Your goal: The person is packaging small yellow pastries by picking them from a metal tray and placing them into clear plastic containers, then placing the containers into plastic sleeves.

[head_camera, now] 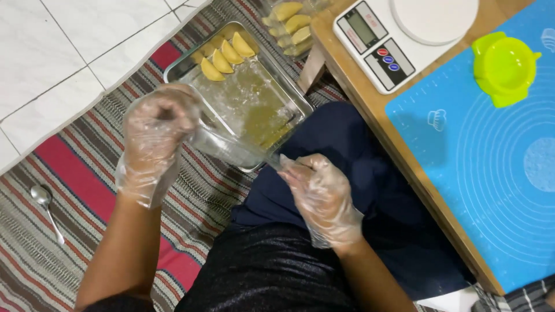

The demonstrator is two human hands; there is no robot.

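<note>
Clear plastic bag (222, 147) stretched between two gloved hands above a metal tray (254, 98).
Left hand (156, 130) fisted one end, right hand (321, 193) pinched the other; thin film could tear.

Both gloved hands hold a clear plastic bag (228, 147) between them — the left hand (156, 130) grips one end, the right hand (321, 193) the other. Behind it a metal tray (260, 104) carries yellow dumplings (222, 55). A kitchen scale (399, 34) and a green dumpling mould (504, 66) rest on the low table (376, 121) — a spoon (47, 209) lies on the striped mat (75, 167).
</note>
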